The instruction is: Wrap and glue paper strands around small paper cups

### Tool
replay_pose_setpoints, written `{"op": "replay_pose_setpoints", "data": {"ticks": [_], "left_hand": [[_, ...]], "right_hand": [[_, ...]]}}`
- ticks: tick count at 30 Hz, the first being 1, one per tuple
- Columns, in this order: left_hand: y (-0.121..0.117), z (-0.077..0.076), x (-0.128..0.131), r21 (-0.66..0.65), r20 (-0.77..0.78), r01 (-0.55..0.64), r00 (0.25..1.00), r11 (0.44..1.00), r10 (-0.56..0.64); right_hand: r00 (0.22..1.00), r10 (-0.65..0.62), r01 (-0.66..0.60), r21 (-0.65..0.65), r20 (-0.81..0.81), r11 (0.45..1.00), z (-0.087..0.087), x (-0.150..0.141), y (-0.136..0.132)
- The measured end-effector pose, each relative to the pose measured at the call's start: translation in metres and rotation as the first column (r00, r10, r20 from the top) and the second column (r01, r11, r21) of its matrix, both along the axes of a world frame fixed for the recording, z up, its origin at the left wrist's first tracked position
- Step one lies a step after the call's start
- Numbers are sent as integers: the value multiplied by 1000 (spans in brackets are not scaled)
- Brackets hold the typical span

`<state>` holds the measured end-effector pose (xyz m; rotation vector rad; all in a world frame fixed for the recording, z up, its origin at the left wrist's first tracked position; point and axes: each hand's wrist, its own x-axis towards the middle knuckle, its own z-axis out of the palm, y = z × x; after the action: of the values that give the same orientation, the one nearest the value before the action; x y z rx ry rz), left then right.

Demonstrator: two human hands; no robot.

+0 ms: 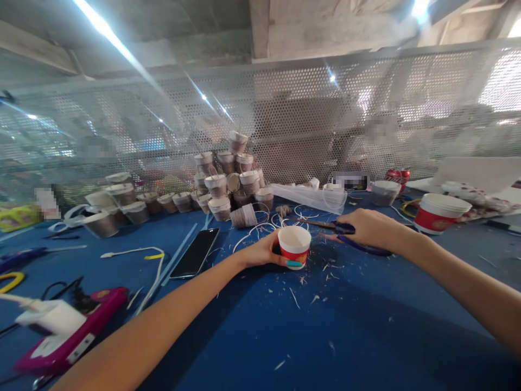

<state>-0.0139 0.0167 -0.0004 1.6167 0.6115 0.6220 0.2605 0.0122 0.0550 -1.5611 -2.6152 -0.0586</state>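
A small red and white paper cup (294, 244) stands upright at the middle of the blue table, its open mouth facing up. My left hand (266, 250) is wrapped round its left side, with the thumb across the front. To the right, my right hand (362, 228) is closed round the dark blue handles of a pair of scissors (345, 229). The blades point left, just behind the cup and apart from it. White string (248, 233) lies in loops behind the cup, and small white scraps (315, 298) are scattered in front and to its right.
Stacked grey-brown cups (220, 184) stand at the back. A phone (195, 252) lies left of my hand, near a purple power strip (93, 320) with a white plug. At right are nested red and white cups (442, 212) and red cans (396, 176). A perforated screen (293, 119) rises behind.
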Motion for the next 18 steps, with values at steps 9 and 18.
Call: {"op": "replay_pose_setpoints", "data": {"ticks": [9, 18], "left_hand": [[-3, 2, 2, 88, -60, 7, 998, 996, -2], [-6, 6, 5, 69, -40, 67, 997, 995, -64]], "right_hand": [[998, -20, 24, -57, 58, 998, 9, 4, -9], [993, -29, 30, -10, 111, 1000, 7, -4, -14]]}}
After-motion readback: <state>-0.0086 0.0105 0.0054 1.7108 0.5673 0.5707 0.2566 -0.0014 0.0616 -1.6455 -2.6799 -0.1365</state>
